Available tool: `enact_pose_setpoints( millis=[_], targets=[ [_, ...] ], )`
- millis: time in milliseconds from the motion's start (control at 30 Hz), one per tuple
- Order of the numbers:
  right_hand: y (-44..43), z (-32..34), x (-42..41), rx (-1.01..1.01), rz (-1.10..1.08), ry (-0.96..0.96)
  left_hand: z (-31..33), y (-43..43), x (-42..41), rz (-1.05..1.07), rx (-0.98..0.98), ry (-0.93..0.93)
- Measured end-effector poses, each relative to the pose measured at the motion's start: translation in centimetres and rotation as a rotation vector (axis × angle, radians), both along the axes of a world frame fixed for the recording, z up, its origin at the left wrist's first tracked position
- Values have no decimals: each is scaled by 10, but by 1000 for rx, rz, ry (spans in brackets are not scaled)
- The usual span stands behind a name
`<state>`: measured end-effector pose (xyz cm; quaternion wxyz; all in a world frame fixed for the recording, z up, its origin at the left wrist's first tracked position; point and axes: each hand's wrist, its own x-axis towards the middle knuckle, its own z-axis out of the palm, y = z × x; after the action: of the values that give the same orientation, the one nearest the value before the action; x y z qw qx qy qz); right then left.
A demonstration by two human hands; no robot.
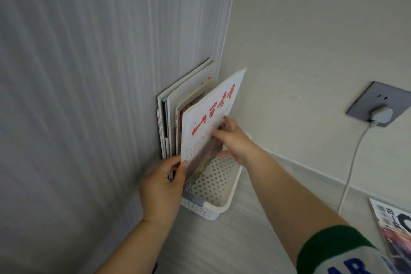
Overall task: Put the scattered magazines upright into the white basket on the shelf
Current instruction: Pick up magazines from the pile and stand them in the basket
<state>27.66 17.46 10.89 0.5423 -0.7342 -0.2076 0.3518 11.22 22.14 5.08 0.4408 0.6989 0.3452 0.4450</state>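
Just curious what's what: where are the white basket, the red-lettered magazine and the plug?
white basket [220, 182], head view, perforated inside
red-lettered magazine [213, 113], head view, front cover
plug [381, 115], head view, white body

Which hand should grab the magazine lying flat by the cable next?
Probably the right hand. Both hands hold the red-lettered magazine at the basket, but the flat magazine lies on the right arm's side, below the plug. The left hand is by the grey wall, farther away.
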Motion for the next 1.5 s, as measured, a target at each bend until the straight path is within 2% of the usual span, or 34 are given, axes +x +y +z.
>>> enact_pose_setpoints(
  millis=[100, 267, 533, 600, 700, 900, 1233, 1367, 1500],
  targets=[
    [12, -20, -15, -3, 95, 42, 2, -1, 0, 58, 93, 90],
    [29, -29, -30, -6, 170, 17, -2, -7, -7, 15, 156, 177],
    [21, -44, -37, 44, 253, -80, -3, -2, 0, 77, 54, 161],
    [23, -40, -27, 66, 221, -128, -4, 0, 0, 83, 56, 154],
    [32, -22, -3, 108, 55, -171, -6, 1, -2, 80, 60, 152],
    [70, 15, 43, 127, -158, -125, -13, 4, -6, 46, 89, 143],
    [86, 15, 45, 288, -136, -174, -12, 2, -5, -10, 189, 126],
    [85, 20, 43, 166, -102, -223, -8, 0, -9, -39, 281, 264],
    [66, 25, 33, 71, -60, -226, -9, -6, -14, -70, 295, 378]
  ],
)
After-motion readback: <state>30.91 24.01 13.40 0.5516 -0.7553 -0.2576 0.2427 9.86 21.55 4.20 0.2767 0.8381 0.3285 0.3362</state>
